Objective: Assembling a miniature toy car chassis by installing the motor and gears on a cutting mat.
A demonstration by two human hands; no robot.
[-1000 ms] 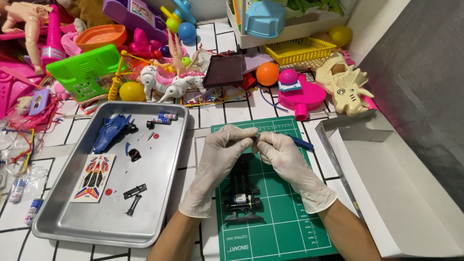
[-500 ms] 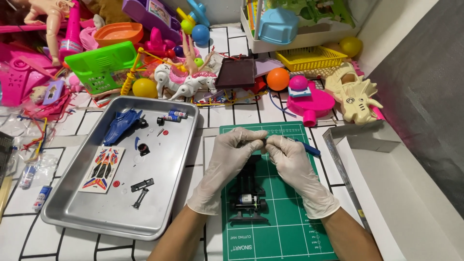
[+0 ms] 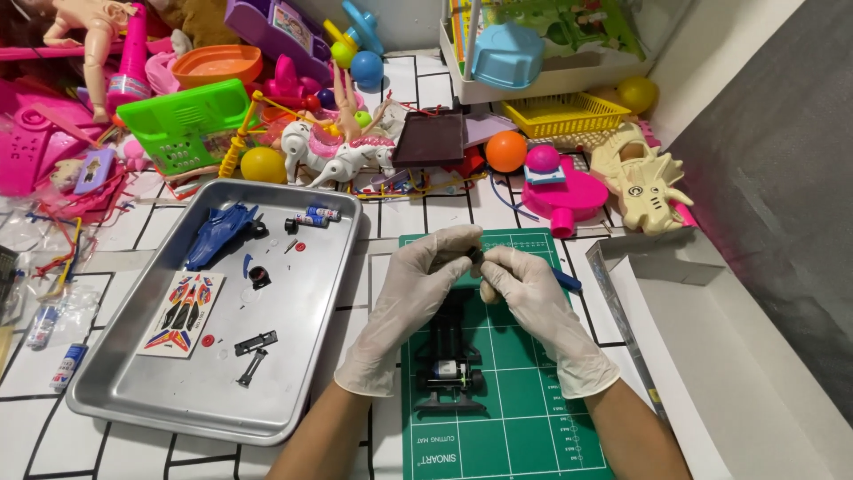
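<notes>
Both gloved hands meet over the green cutting mat [image 3: 533,418]: my left hand [image 3: 418,289] and right hand [image 3: 533,298] pinch a small dark part [image 3: 475,256] between curled fingertips. Just below them lies the black toy car chassis [image 3: 451,364], angular plastic with its motor showing. Beside it, the smooth metal tray [image 3: 293,373] holds a glossy blue car shell [image 3: 218,233] and a sticker sheet [image 3: 182,313].
</notes>
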